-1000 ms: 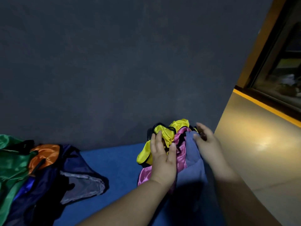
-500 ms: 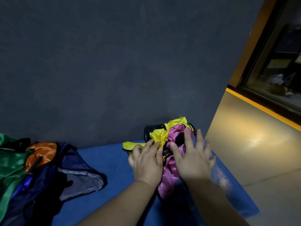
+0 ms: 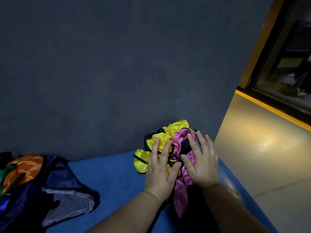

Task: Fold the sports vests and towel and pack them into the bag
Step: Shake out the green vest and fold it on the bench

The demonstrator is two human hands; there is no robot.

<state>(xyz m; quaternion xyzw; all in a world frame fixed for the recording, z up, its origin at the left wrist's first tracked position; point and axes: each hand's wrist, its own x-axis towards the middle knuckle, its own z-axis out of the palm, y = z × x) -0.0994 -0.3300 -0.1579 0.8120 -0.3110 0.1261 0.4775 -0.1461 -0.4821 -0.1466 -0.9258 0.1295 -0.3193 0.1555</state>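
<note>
Yellow vest (image 3: 158,140) and pink vest (image 3: 180,182) bunched at right of blue mat (image 3: 114,170), unfolded. Left hand (image 3: 161,172) and right hand (image 3: 202,163) flat, fingers spread, pressing bundle, gripping nothing. Orange, green, navy garments (image 3: 33,179) heaped near left, untouched. Bag not identifiable. Judgement: early stage.

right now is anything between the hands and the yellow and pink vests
Nothing visible. The left hand lies flat on the yellow vest and the right hand lies flat on the pink vest, both touching the fabric directly, fingers spread.
</note>
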